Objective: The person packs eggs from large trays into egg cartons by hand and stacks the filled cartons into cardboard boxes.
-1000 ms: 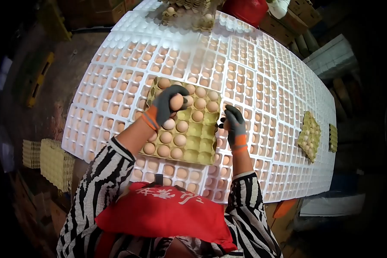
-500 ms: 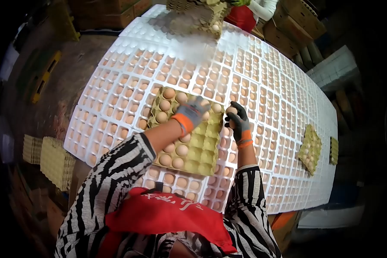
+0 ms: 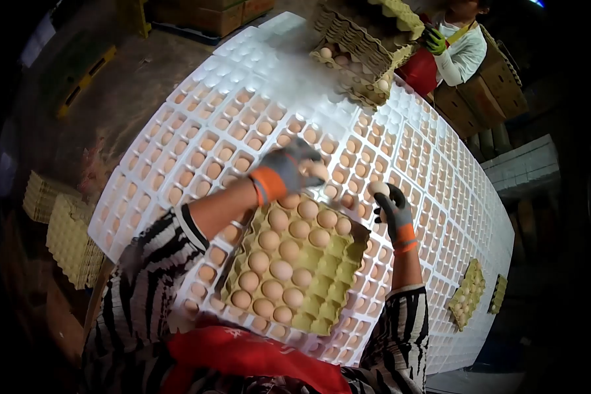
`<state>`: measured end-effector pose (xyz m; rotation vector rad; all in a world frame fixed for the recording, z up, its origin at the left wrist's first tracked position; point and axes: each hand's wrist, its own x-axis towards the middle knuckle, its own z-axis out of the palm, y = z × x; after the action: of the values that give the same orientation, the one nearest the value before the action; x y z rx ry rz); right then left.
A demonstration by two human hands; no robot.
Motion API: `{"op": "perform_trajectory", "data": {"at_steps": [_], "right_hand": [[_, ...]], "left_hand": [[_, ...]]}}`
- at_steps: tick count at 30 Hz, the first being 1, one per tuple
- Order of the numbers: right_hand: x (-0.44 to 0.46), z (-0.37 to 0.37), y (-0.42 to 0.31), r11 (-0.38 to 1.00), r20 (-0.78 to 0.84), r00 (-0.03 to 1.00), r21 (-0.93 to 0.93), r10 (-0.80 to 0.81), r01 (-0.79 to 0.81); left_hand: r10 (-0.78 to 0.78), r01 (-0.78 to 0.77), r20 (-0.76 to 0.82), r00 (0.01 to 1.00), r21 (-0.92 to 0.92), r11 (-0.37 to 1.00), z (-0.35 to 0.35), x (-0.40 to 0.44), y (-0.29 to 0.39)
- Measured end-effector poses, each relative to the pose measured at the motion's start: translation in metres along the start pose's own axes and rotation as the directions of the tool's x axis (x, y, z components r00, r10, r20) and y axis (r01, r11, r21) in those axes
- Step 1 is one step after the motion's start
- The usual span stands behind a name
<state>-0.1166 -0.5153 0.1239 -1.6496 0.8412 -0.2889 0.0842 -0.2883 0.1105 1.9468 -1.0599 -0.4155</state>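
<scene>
My left hand (image 3: 284, 172), in a grey glove with an orange cuff, is closed round an egg (image 3: 318, 172) just beyond the far edge of a yellowish pulp egg tray (image 3: 328, 282). Brown eggs fill the left part of that tray; several cups on its right side hold none. To the right of it, my right hand (image 3: 395, 213), gloved alike, pinches a pale egg (image 3: 377, 188) above the white plastic trays (image 3: 256, 157). Those trays carry rows of eggs in their pockets and lie beneath the pulp tray.
A tall stack of pulp trays (image 3: 358, 56) stands at the far side, beside a co-worker (image 3: 459, 52) in green gloves. A smaller pulp tray with eggs (image 3: 467, 295) lies at the right. More empty pulp trays (image 3: 72, 240) are stacked at the left.
My left hand has moved from over the pulp tray to beyond its far edge, with an egg in it. My right hand still holds an egg, now nearer the fingertips. The view has shifted.
</scene>
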Motion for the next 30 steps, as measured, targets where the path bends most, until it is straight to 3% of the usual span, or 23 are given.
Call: {"op": "perform_trajectory", "data": {"at_steps": [2,3,4,6,7,10,11,13,14,15,16,18,20,21,22,23,24,25,26,28,29,30], "right_hand": [[0.045,0.041,-0.016,0.989,0.065,0.994,-0.114,-0.088,0.095],[0.073,0.063,-0.016,0.978,0.079,0.996,-0.197,-0.051,0.066],[0.103,0.089,-0.013,0.898,0.118,0.955,-0.327,-0.271,0.295],[0.160,0.143,-0.009,0.837,0.080,0.909,-0.364,-0.410,0.409],[0.175,0.164,-0.020,0.852,0.056,0.928,-0.380,-0.367,0.360],[0.227,0.205,-0.018,0.622,0.098,0.935,-0.722,-0.341,0.303],[0.235,0.206,-0.013,0.674,0.090,0.943,-0.678,-0.320,0.294],[0.248,0.202,0.000,0.770,0.075,0.960,-0.581,-0.271,0.263],[0.258,0.194,0.015,0.884,0.060,0.966,-0.393,-0.251,0.254],[0.253,0.183,0.010,0.961,0.119,0.987,-0.241,-0.111,0.137],[0.244,0.173,0.004,0.996,0.193,0.981,-0.090,0.025,-0.008],[0.238,0.162,0.014,0.998,0.197,0.979,0.049,-0.055,0.046],[0.240,0.152,0.017,0.968,0.068,0.973,0.134,-0.223,0.212],[0.245,0.152,0.023,0.935,-0.023,0.942,0.118,-0.335,0.336],[0.250,0.153,0.029,0.886,-0.111,0.889,0.092,-0.445,0.455],[0.252,0.149,0.035,0.815,-0.045,0.825,-0.195,-0.563,0.546],[0.254,0.145,0.043,0.661,0.054,0.759,-0.455,-0.649,0.597],[0.262,0.138,0.054,0.311,0.312,0.615,-0.649,-0.724,0.694],[0.264,0.134,0.071,0.295,0.311,0.657,-0.707,-0.687,0.643],[0.249,0.126,0.067,0.639,0.203,0.745,-0.404,-0.635,0.654],[0.223,0.125,0.044,0.813,0.122,0.847,-0.240,-0.517,0.530],[0.200,0.118,0.026,0.898,0.082,0.905,-0.120,-0.417,0.424]], "left_hand": [[-0.109,0.125,-0.195,0.975,0.071,0.990,-0.034,0.044,-0.054],[-0.093,0.136,-0.257,0.962,0.154,0.979,-0.046,0.063,-0.075],[-0.075,0.154,-0.314,0.946,0.235,0.960,-0.054,0.081,-0.096],[-0.175,0.267,-0.380,0.908,0.207,0.941,-0.054,0.116,-0.124],[-0.145,0.253,-0.401,0.904,0.233,0.939,-0.047,0.135,-0.143],[-0.157,0.242,-0.223,0.962,0.432,0.869,-0.047,0.173,-0.163],[-0.175,0.212,-0.120,0.977,0.557,0.803,-0.047,0.181,-0.169],[-0.153,0.161,-0.068,0.986,0.641,0.751,-0.047,0.195,-0.191],[-0.148,0.135,-0.040,0.988,0.681,0.719,-0.049,0.198,-0.203],[-0.024,0.091,-0.112,0.993,0.639,0.764,-0.049,0.201,-0.224],[-0.075,0.132,-0.121,0.990,0.588,0.798,-0.061,0.200,-0.214],[0.101,0.037,-0.352,0.930,0.364,0.931,-0.065,0.206,-0.239],[0.192,-0.130,-0.579,0.793,0.147,0.981,-0.067,0.213,-0.265],[0.150,-0.055,-0.557,0.817,0.184,0.981,-0.066,0.214,-0.273],[0.174,0.018,-0.489,0.854,0.362,0.932,-0.063,0.212,-0.279],[0.182,0.076,-0.415,0.892,0.532,0.843,-0.058,0.210,-0.284],[0.173,0.114,-0.336,0.926,0.686,0.719,-0.054,0.209,-0.285],[0.126,0.143,-0.311,0.942,0.712,0.687,-0.052,0.209,-0.281],[0.193,0.147,-0.373,0.907,0.712,0.686,-0.051,0.208,-0.278],[0.306,0.159,-0.479,0.823,0.710,0.686,-0.043,0.200,-0.285],[0.208,0.106,-0.391,0.897,0.646,0.756,-0.055,0.182,-0.253],[0.204,-0.005,-0.335,0.920,0.509,0.861,-0.056,0.158,-0.236]]}}
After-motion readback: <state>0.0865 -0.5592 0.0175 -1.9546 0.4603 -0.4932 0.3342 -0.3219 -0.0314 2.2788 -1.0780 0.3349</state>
